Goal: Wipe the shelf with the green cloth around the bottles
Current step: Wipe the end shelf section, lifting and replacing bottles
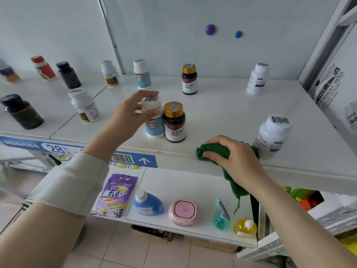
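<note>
White shelf (222, 113) with bottles (189, 80) scattered all over, right hand (234, 157) curled round the bunched green cloth (214, 148) at the front edge, just beside a white bottle (272, 134), left hand (131, 113) pinching the blue-label bottle (154, 124) by its cap

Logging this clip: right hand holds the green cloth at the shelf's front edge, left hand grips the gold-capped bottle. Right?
Not quite: the head view shows the left hand gripping the white-capped bottle beside the gold-capped bottle. The right hand does hold the green cloth at the front edge of the shelf.
</note>
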Tool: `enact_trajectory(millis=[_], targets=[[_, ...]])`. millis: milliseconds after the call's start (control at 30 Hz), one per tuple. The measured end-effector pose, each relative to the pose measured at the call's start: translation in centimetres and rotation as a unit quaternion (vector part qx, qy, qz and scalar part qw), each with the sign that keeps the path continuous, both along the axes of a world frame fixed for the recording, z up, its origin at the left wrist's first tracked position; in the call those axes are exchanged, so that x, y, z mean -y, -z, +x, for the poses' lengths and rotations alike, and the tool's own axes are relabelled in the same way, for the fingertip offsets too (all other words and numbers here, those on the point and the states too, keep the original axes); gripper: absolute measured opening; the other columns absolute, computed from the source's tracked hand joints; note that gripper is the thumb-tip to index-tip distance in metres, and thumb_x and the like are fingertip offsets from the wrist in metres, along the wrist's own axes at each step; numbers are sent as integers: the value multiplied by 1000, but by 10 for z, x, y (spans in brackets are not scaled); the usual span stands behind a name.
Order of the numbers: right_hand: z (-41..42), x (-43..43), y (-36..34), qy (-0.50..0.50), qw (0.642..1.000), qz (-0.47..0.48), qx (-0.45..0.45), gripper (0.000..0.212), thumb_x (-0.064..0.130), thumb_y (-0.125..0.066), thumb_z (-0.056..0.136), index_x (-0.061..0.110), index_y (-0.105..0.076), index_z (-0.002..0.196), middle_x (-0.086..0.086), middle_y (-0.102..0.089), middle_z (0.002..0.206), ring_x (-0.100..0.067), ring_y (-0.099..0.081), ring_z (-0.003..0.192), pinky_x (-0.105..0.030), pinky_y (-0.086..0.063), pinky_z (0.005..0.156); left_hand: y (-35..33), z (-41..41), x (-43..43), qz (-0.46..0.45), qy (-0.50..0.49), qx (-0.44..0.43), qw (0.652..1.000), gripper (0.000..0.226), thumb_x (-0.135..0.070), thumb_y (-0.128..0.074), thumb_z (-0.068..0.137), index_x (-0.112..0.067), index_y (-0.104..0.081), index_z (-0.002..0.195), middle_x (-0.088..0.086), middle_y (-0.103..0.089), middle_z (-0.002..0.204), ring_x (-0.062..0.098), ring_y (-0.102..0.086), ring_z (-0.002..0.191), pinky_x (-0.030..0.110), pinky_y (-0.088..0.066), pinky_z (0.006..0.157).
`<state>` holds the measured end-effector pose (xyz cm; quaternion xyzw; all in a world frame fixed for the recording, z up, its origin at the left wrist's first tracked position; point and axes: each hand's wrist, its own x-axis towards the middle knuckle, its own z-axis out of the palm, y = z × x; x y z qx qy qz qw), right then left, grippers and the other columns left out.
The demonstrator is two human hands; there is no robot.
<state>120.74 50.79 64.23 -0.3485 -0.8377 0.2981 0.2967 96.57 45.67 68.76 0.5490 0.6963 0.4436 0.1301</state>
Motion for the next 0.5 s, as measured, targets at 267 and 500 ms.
enact_trajectory(millis=[267, 500], targets=[[-20, -16, -3, 98, 995, -5, -20, 20, 30, -62, 83, 20, -66, 100, 10, -65, 94, -9, -57, 86, -17, -39, 70, -1, -37, 26, -12, -35, -32, 999, 41, -17, -62, 85, -24, -52, 123, -5, -57, 112, 15, -57, 94, 20, -47, 78], [-60, -65, -6, 191, 979, -1, 64, 30, 29, -52, 91, 17, -57, 118, -5, -60, 124, -25, -53, 113, -23, -35, 81, 5, -72, 33, 7, -30, 6, 1000, 41, -14, -62, 84, -26, -51, 121, -5, -55, 114, 20, -57, 103, 34, -48, 92]])
